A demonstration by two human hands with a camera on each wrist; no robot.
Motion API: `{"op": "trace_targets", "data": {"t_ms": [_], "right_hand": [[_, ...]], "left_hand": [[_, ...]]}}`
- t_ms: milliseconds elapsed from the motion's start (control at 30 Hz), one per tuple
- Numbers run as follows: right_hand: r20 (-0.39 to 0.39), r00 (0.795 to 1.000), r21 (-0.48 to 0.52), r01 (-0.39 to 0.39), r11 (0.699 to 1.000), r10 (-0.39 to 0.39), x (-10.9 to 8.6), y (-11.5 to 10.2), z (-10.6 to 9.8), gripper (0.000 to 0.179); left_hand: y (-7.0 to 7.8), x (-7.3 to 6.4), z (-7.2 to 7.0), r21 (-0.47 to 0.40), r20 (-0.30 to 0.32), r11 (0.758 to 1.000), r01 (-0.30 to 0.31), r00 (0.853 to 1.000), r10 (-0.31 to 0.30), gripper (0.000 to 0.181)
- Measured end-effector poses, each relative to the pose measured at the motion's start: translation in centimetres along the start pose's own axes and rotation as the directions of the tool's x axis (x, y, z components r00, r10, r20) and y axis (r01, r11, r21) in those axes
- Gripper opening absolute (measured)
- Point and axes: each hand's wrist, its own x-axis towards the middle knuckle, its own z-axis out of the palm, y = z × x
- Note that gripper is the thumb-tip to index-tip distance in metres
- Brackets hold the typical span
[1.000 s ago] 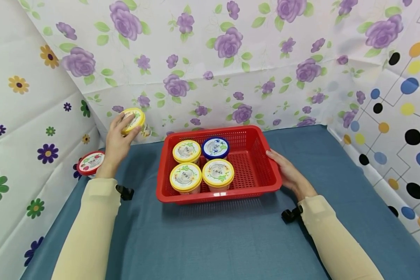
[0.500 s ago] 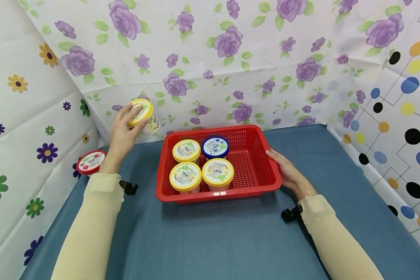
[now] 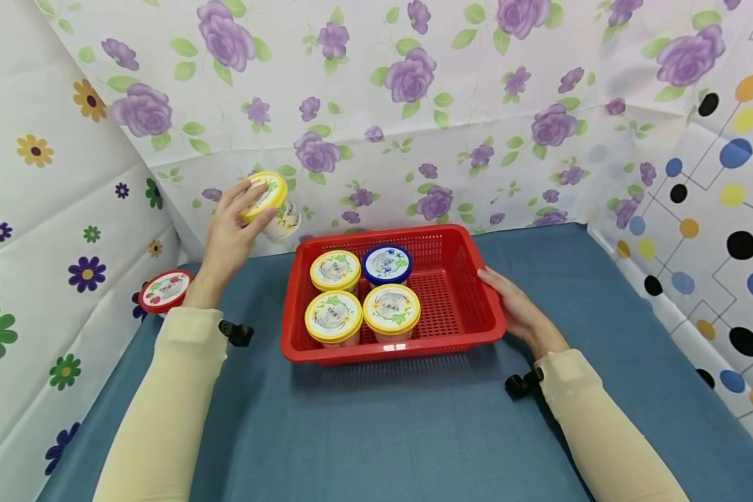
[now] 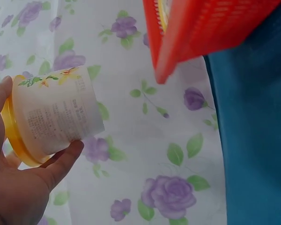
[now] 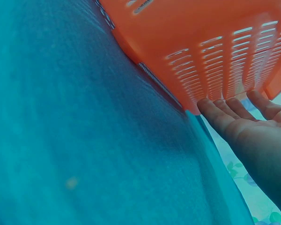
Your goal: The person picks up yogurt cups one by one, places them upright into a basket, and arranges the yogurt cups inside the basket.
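Observation:
My left hand (image 3: 229, 226) grips a tub with a yellow lid (image 3: 270, 192), tilted and raised in front of the flowered backdrop, left of the red basket (image 3: 389, 351). In the left wrist view, the fingers and thumb curl round the tub's pale printed side (image 4: 61, 110). My right hand (image 3: 519, 310) is at the basket's right end; in the right wrist view its extended fingers (image 5: 215, 115) touch the slotted outer wall. Inside the basket are three yellow-lidded tubs (image 3: 333, 317) and a blue-lidded tub (image 3: 386, 264), grouped to the left, all with lids up.
A red-lidded tub (image 3: 165, 291) stands at the far left, beside my left forearm and the side curtain. Blue cloth (image 3: 376, 432) covers the table. A flowered sheet (image 3: 376, 167) hangs behind the basket, and a dotted one (image 3: 721, 265) hangs at the right.
My left hand has moved right and slightly up with the yellow-lidded tub, tilting it more. The right hand, the basket and the tubs inside have stayed in place.

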Motion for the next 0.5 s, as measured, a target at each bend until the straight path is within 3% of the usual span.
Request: {"op": "trace_targets", "data": {"t_ms": [500], "right_hand": [[-0.042,0.999,-0.016,-0.031,0.999,0.03,0.0,0.0,-0.1,0.057]], "left_hand": [[3.1,0.8,2.5,-0.097,0.096,0.992,-0.081,0.991,0.091,0.052]]}}
